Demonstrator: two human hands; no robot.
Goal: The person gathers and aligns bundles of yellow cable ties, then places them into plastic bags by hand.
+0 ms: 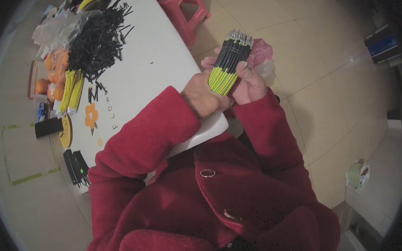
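A thick bundle of yellow-green wires [225, 73] with black sleeves and metal tips is held up beyond the table's right corner, tips pointing away from me. My left hand [203, 94] wraps round its lower yellow end. My right hand [251, 83] grips the bundle's right side, thumb near the black sleeves. A thin band seems to circle the black part. On the white table [147, 73] lie a large heap of loose black sleeves [95, 40] and, nearer, more yellow wires [71, 92] in bunches.
Oranges in a plastic bag [57, 65] sit at the table's left side, near a black box [48, 128]. A black device [76, 166] lies at the near left edge. A pink stool [186, 16] stands beyond the table. A pink bag [261, 53] shows behind my right hand.
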